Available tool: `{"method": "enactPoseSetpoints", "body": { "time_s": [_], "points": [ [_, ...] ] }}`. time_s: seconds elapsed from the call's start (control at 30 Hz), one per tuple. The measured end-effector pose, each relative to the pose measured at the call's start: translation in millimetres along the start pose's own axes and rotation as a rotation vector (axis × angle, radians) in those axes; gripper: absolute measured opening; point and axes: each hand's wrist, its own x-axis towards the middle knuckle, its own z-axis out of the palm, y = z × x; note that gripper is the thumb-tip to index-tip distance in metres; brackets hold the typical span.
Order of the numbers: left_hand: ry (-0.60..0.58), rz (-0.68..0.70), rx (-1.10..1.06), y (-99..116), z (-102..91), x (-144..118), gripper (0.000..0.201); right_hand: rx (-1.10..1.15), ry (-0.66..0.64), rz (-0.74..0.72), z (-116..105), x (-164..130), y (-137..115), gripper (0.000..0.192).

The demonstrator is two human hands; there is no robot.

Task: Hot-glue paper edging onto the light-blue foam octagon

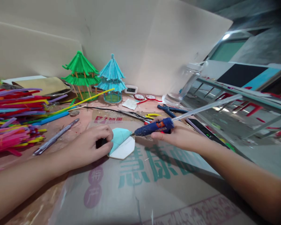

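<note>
In my right hand point(178, 134) is a blue hot glue gun point(153, 127), a long clear glue stick point(208, 106) jutting from its back end. Its nozzle points left, at the edge of a light-blue paper piece point(120, 137). That paper is partly lifted off a white many-sided board point(125, 148), covering its upper left part. My left hand point(97, 142) pinches the paper and board at their left edge between thumb and curled fingers. Both pieces are just above or on the flattened cardboard point(112, 193); I cannot tell which.
Green point(81, 78) and blue point(112, 79) pavilion models stand at the back. Bundled pipe cleaners point(16, 118) fill the left side, near a pen point(57, 136). Pliers point(170, 110), a clear jar point(182, 84) and a dark phone point(204, 131) lie beyond my right hand.
</note>
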Motion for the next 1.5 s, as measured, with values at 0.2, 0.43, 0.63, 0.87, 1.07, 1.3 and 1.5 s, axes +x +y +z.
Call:
{"method": "enactPoseSetpoints", "body": {
  "time_s": [0.2, 0.43, 0.63, 0.87, 1.07, 1.3, 1.5],
  "points": [
    [0.007, 0.005, 0.002, -0.4, 0.1, -0.4, 0.021, 0.021, 0.009, -0.023, 1.5, -0.1, 2.9, 0.033],
    [0.005, 0.005, 0.014, -0.7, 0.2, 0.3, 0.021, 0.053, 0.001, -0.038, 2.1, 1.6, 3.8, 0.03],
    [0.009, 0.018, 0.024, 0.3, -0.5, 0.2, 0.019, 0.15, -0.005, -0.049, 1.7, -2.5, 1.9, 0.031],
    [0.007, 0.003, 0.029, 1.6, -1.0, -0.5, 0.02, 0.195, -0.148, -0.058, 0.8, -7.0, -7.4, 0.036],
    [0.001, -0.003, 0.021, 2.9, -1.6, 0.7, 0.022, 0.263, -0.195, -0.062, 10.2, -10.9, -10.9, 0.035],
    [0.018, 0.023, 0.009, 3.9, -2.3, 1.3, 0.019, 0.344, -0.147, -0.115, 18.9, -12.9, -12.9, 0.031],
    [0.017, 0.034, -0.015, 2.0, -1.6, 1.1, 0.016, 0.334, -0.113, -0.141, 24.3, -12.0, -10.3, 0.031]
  ]
}}
